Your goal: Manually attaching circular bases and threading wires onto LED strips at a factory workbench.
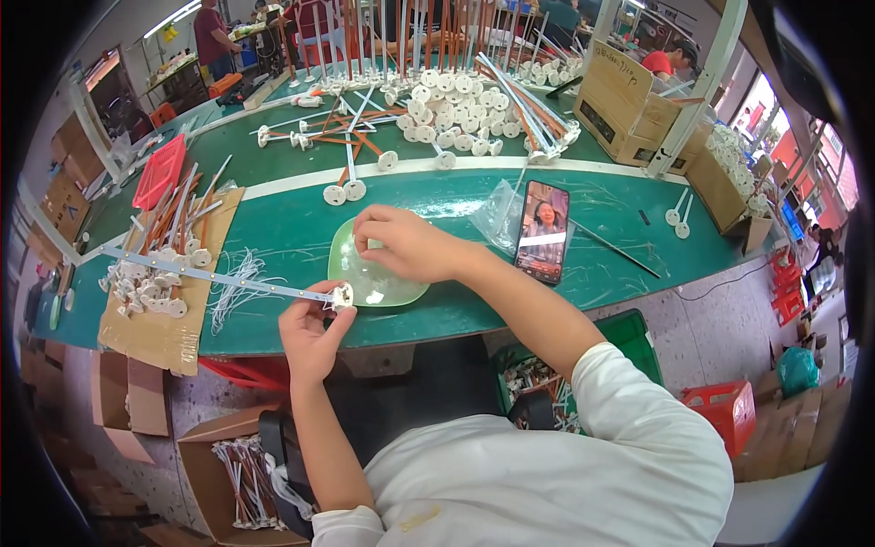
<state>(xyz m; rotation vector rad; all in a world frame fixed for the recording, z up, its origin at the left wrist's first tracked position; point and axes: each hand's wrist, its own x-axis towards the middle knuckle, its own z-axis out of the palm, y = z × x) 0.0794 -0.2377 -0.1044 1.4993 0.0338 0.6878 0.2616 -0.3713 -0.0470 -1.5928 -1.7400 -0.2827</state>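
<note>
Between the fingers and thumb of my left hand (310, 342) is an LED strip with a round white base. The narrow strip (210, 273) stretches out to the left, and its base (343, 296) faces up by my thumb. My right hand (401, 242) is over a shallow green tray (339, 253), its thumb and fingers curled together low over the contents. Whatever those fingertips hold, if anything, is too small to make out. Small pale bits (374, 297) lie in the tray. Left of it, thin white wires (241, 290) are bunched on the green table (437, 324).
More strips with bases (150, 292) are heaped on cardboard at the left, near a red basket (159, 171). A phone (544, 232) and plastic bag (495, 217) lie right of the tray. Behind are piled white bases (456, 109) and a cardboard box (629, 100). People work farther back.
</note>
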